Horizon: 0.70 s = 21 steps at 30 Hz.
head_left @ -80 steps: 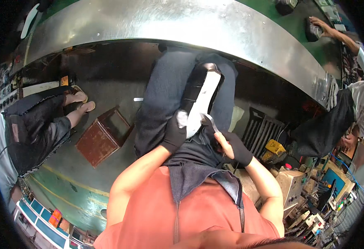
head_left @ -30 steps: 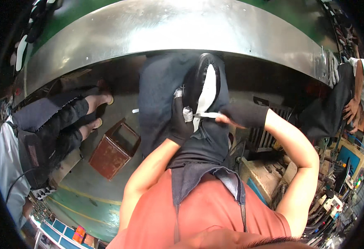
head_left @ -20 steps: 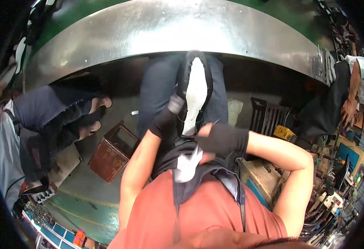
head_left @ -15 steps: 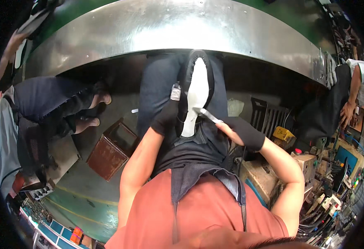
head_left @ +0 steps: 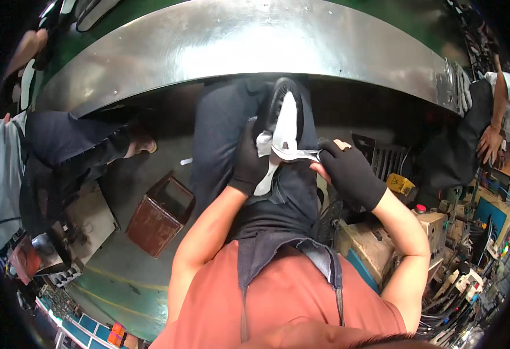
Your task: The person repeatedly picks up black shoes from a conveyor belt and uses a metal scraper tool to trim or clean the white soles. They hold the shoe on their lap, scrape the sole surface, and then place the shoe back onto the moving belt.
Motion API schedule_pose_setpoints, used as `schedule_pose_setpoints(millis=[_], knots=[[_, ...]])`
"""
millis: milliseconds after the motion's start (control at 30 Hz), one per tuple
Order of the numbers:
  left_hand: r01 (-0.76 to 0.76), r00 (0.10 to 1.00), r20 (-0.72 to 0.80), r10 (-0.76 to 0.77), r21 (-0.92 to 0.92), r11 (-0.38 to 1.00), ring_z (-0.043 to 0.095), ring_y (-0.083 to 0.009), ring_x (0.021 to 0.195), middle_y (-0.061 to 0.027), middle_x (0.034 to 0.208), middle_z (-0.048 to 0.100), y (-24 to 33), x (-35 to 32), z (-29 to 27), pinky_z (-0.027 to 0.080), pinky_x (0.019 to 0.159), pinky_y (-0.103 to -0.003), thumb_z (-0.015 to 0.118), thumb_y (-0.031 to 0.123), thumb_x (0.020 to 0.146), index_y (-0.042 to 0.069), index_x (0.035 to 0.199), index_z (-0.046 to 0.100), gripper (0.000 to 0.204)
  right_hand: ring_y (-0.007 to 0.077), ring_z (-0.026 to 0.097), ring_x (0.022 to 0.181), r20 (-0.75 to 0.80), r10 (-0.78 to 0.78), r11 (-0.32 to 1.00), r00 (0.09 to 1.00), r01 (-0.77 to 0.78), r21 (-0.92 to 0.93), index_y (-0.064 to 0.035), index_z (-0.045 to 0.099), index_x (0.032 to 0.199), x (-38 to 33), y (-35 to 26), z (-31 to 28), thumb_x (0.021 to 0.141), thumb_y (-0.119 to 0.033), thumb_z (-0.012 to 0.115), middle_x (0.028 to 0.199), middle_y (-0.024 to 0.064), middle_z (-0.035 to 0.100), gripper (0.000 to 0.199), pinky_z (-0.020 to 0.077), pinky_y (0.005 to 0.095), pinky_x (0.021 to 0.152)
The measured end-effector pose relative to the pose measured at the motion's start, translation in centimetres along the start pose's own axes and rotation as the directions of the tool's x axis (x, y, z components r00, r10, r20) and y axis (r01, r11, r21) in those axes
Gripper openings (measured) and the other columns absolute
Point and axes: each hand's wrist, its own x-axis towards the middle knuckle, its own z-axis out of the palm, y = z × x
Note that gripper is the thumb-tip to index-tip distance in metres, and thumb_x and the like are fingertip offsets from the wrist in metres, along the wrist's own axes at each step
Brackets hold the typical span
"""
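A black shoe (head_left: 283, 88) lies sole up on my lap, its toe pointing away from me, with a long white insole (head_left: 288, 116) showing along its bottom. My left hand (head_left: 250, 160), in a black fingerless glove, is closed round the shoe's left side; pale wrapping shows at its fingertips. From the right, my gloved right hand (head_left: 348, 171) grips a silver metal hand tool (head_left: 301, 154) with a curved, forked-looking outline. Its working end lies across the middle of the insole. Blur hides the tool's exact kind.
A shiny metal bench edge (head_left: 255, 49) curves across in front of me. A brown open box (head_left: 159, 218) stands on the floor at left. Machinery (head_left: 429, 232) and a yellow block (head_left: 400, 184) are close on my right. Other people sit at both sides; one hand (head_left: 489, 144) shows at far right.
The tool has turned from slanting to nearly level and moved slightly up the insole. My right hand has moved up and turned over; my left has slid a little rightward along the shoe.
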Motion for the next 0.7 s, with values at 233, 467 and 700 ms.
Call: schedule_pose_setpoints(millis=[233, 467, 700], knots=[[0.487, 0.843, 0.426, -0.329, -0.341, 0.804, 0.052, -0.0273, 0.117, -0.0171, 0.131, 0.052, 2.4, 2.3, -3.0, 0.038, 0.102, -0.038, 0.061, 0.023, 0.09, -0.003, 0.139, 0.037, 0.061, 0.0328, 0.062, 0.065, 0.058, -0.24, 0.83, 0.969, 0.174, 0.53, -0.0035, 0.058, 0.08, 1.9, -7.4, -1.0, 0.084, -0.044, 0.06, 0.072, 0.0175, 0.058, 0.041, 0.0495, 0.0426, 0.054], [-0.031, 0.884, 0.44, 0.156, -0.279, 0.96, 0.042, -0.0218, 0.129, -0.0136, 0.141, 0.045, 2.2, 1.3, -4.7, 0.026, 0.111, -0.034, 0.025, 0.041, 0.103, 0.002, 0.145, 0.034, 0.058, 0.0218, 0.054, 0.063, -0.068, -0.314, 0.938, 0.947, 0.321, 0.133, -0.008, 0.056, 0.073, 1.2, -7.2, 0.8, 0.085, -0.041, 0.061, 0.072, 0.0059, 0.053, 0.036, 0.048, 0.0352, 0.057], [0.749, 0.647, 0.54, -0.539, -0.581, 0.317, 0.06, -0.0182, 0.1, -0.0103, 0.114, 0.064, 6.1, 2.8, -2.1, 0.047, 0.089, -0.031, 0.038, 0.05, 0.1, 0.003, 0.128, 0.054, 0.056, 0.031, 0.057, 0.062, 0.244, 0.299, 0.808, 0.922, -0.381, 0.449, -0.0031, 0.06, 0.079, -3.0, -3.0, 5.5, 0.092, -0.036, 0.058, 0.067, 0.0161, 0.056, 0.036, 0.0454, 0.0397, 0.059]])
